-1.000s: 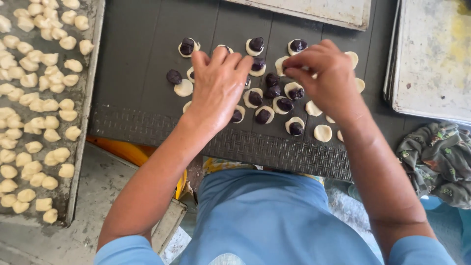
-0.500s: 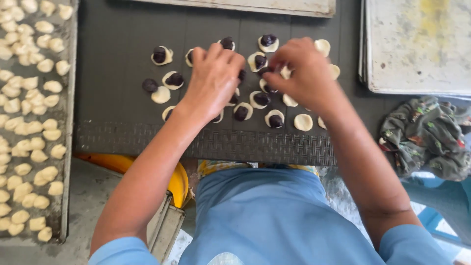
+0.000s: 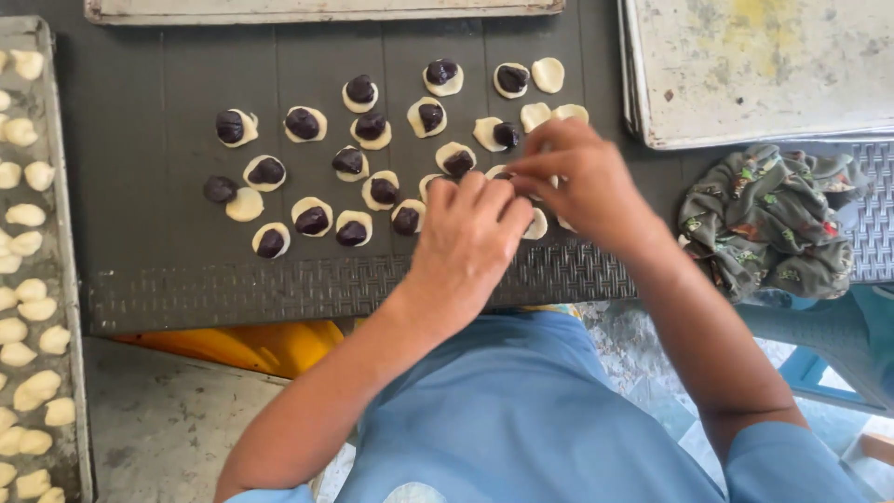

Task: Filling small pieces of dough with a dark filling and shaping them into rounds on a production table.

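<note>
Several pale dough discs topped with dark filling balls (image 3: 303, 123) lie in loose rows on a black mat (image 3: 186, 270). A few plain discs (image 3: 548, 74) sit at the right end of the group. My right hand (image 3: 587, 186) hovers over that right end, its fingertips pinched on a pale dough disc that is mostly hidden. My left hand (image 3: 470, 237) lies just beside it, knuckles up, fingers curled down over the front-row discs and touching the right hand's fingertips. Whatever lies under the left fingers is hidden.
A long tray (image 3: 65, 307) of several folded dough pieces runs down the left edge. A worn metal tray (image 3: 764, 65) sits at the top right, another tray edge (image 3: 317, 9) at the top. A crumpled patterned cloth (image 3: 768, 219) lies right of the mat. A yellow object (image 3: 251, 345) shows below.
Both hands have drawn together at the right end of the discs; the left hand moved off the middle of the group, uncovering filled discs. The view shifted.
</note>
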